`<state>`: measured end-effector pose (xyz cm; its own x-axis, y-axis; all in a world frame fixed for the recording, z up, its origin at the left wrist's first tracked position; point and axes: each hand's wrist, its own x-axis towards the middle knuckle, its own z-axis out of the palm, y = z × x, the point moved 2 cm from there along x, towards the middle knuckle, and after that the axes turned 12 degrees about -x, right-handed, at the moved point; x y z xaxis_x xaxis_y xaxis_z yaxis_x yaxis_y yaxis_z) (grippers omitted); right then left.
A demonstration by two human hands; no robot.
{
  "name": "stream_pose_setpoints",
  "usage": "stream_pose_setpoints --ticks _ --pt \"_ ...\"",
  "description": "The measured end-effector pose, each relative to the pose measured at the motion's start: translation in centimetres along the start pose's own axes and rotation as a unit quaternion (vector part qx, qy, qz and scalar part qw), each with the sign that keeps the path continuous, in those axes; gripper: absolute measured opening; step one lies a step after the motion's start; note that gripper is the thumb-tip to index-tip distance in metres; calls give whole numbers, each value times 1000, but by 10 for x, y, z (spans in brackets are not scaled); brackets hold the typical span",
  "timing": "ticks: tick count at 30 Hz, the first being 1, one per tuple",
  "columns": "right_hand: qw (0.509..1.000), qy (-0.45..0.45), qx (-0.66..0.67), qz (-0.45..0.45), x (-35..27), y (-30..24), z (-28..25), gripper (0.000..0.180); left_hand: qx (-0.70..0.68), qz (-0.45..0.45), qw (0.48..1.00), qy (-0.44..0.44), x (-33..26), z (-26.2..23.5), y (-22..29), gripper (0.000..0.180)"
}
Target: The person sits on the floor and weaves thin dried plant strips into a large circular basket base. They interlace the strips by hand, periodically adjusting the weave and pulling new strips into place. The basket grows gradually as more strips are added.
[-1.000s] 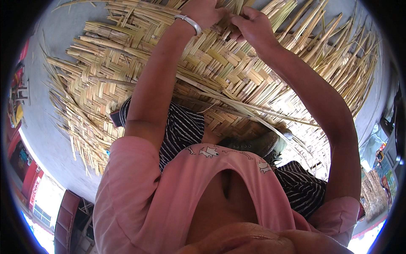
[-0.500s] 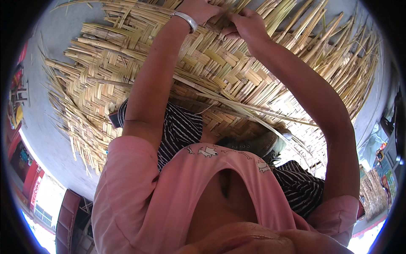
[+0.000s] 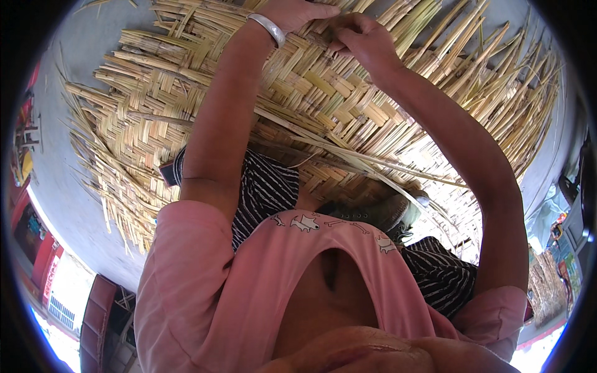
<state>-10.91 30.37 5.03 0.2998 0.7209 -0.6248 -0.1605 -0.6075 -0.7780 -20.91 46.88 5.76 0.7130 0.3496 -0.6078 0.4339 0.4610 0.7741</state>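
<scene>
Weaving is under way at the top centre of the frame: the left hand (image 3: pixel 292 12), a silver bangle (image 3: pixel 268 28) at its wrist, lies flat with fingers spread on the woven straw mat (image 3: pixel 186 105), while the right hand (image 3: pixel 360 37) is closed in a pinch on a straw strip (image 3: pixel 333 28) at the mat's far edge. Judging by this, a strand is being tucked; the next move calls for pulling it snug under its neighbours. Loose strips (image 3: pixel 491 81) fan out at upper right. Colourful packages (image 3: pixel 563 261) sit blurred at the right edge; a red sign (image 3: pixel 46 283) stands at lower left.

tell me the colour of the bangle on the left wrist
Silver metal bangle; head view shows it.
</scene>
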Motion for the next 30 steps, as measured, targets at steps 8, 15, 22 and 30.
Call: stream_pose_setpoints --ticks 8,15,22,30 --pt "1000 -12 -10 -3 0 -1 -4 33 55 56 988 131 2 -31 -2 22" --pt "997 32 20 -63 -20 5 1 29 383 222 867 230 -29 -16 12 12" --pt "987 -17 -156 -31 -34 -24 -5 33 436 237 828 263 -39 -16 6 9" --pt "960 -21 -263 -93 -42 -33 2 31 388 197 869 234 -44 -21 1 10"
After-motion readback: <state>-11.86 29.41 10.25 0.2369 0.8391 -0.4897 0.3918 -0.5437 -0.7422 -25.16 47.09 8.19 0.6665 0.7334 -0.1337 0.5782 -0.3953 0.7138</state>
